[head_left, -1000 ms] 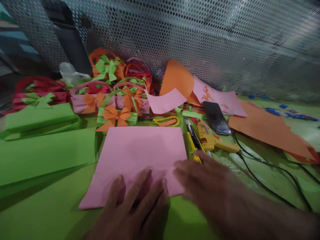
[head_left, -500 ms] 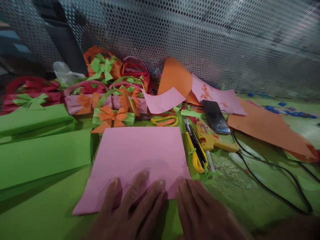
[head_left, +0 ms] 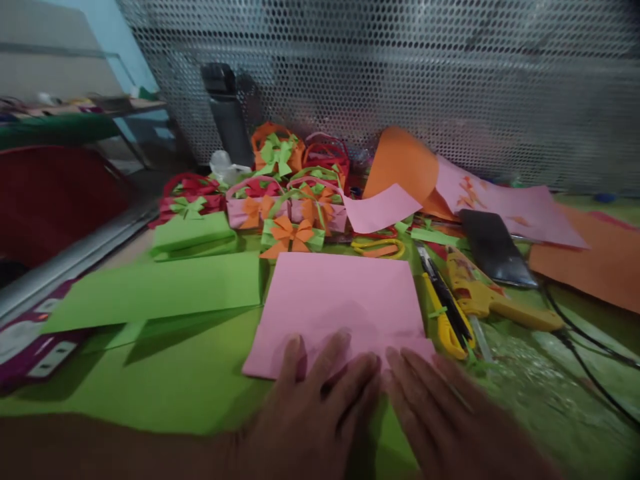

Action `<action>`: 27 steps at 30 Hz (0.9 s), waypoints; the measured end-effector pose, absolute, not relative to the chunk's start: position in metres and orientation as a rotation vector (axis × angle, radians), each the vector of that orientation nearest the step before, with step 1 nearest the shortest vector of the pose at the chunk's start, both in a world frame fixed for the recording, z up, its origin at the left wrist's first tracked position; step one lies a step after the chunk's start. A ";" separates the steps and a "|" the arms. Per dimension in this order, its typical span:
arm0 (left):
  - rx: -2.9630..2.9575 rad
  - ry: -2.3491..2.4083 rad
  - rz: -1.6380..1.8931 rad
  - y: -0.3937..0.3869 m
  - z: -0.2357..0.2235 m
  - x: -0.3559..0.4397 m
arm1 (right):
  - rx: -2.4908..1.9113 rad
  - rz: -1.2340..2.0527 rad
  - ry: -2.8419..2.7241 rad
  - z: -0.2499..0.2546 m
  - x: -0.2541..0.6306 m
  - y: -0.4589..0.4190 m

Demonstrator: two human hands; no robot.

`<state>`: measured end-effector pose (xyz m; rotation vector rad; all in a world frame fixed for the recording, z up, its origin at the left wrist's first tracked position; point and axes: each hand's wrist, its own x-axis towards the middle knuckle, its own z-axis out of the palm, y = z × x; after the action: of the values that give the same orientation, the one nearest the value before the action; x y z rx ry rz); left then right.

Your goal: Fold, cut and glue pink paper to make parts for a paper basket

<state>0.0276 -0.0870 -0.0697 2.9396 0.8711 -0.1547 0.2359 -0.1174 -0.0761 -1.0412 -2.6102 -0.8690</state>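
A folded sheet of pink paper [head_left: 345, 293] lies flat in front of me, its near edge turned up in a strip. My left hand [head_left: 325, 393] presses on that strip with fingers spread. Beside it, my right hand [head_left: 430, 400] rests with outstretched fingers on the strip's right end. The fingers of both hands hide much of the near edge. To the left are folded green papers [head_left: 170, 290]. On the right lie yellow-handled scissors [head_left: 453, 333], a black cutter knife [head_left: 440, 287] and a yellow glue gun [head_left: 480, 293].
Small paper baskets with bows [head_left: 293, 233] crowd the back, before a dark bottle [head_left: 230, 127] and a perforated metal panel [head_left: 350, 60]. A phone [head_left: 497, 247], orange sheets [head_left: 590, 260] and a black cable [head_left: 585, 373] lie right. A purple power strip [head_left: 55, 347] sits left.
The view has swung left, so everything appears farther right, and the power strip has come into sight. My right hand's fingers have moved onto the fold, closer to my left hand.
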 end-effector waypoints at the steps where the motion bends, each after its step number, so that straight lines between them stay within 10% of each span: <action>1: 2.912 0.861 -0.174 -0.086 -0.066 0.029 | -1.012 -0.836 -2.602 -0.076 0.234 -0.116; 27: 2.918 1.249 -0.163 -0.098 -0.066 -0.066 | -1.000 -0.715 -2.446 -0.094 0.228 -0.117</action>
<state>-0.0656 -0.0983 -0.0659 2.9179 1.2489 -0.1633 0.2285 -0.1174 -0.0940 -1.0004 -2.4461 -0.7152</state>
